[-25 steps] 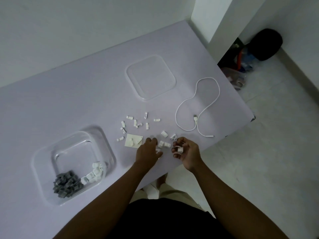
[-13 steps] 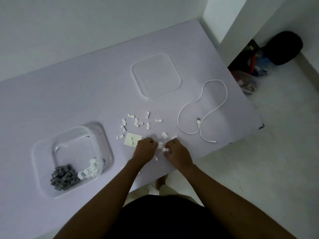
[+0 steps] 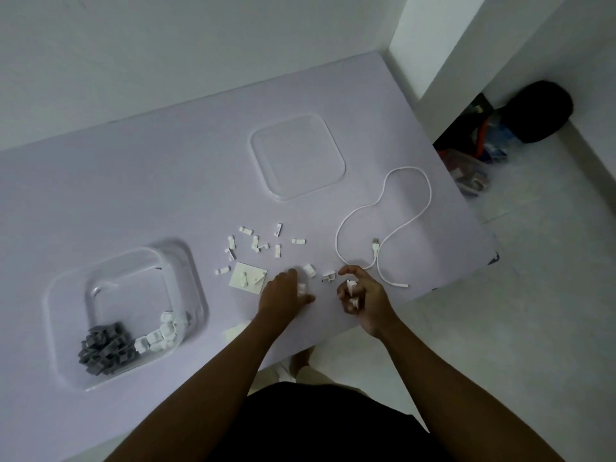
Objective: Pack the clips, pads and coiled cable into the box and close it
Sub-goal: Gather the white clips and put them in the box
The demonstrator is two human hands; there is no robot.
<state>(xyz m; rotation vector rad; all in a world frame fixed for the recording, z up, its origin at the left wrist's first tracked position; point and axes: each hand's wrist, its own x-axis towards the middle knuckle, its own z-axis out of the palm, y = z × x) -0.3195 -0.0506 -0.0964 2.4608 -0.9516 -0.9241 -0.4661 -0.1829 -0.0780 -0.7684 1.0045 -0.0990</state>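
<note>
Lower left: the box (image 3: pixel 66 288) is clear plastic, square with rounded corners, and open. Inside, a heap of grey clips (image 3: pixel 103 348) sits in the near corner with a bunch of white clips (image 3: pixel 160 333) touching it on the right. The box stands close to the near edge of the table (image 3: pixel 133 195), which is smooth and pale lilac. There's a wide bare stretch above it toward the wall.

Moving right, a flat white square pad (image 3: pixel 250 278) lies with a couple of small bits on top. Above it is a loose scatter of little white blocky clips (image 3: pixel 255 243), most of them apart from each other. Higher up at centre frame is the lid (image 3: pixel 296 158), flat, clear and rounded like the box, well away from everything.

The left hand (image 3: pixel 283 295) is palm down on the table just right of the pad, with a white clip at its fingertips. I honestly can't tell if it's pinching it or just touching it. The right hand (image 3: pixel 363 298) is palm up at the near edge, fingers curled around a few clips, with its index finger poking out toward one more lying between the hands.

The cable (image 3: pixel 428 195) is thin, white and uncoiled, in a big lazy loop from centre right down to the right hand. One plug end lies near the table's near right edge. Past the table, upper right, there's a black bag (image 3: pixel 540 111) on the tiled floor.
</note>
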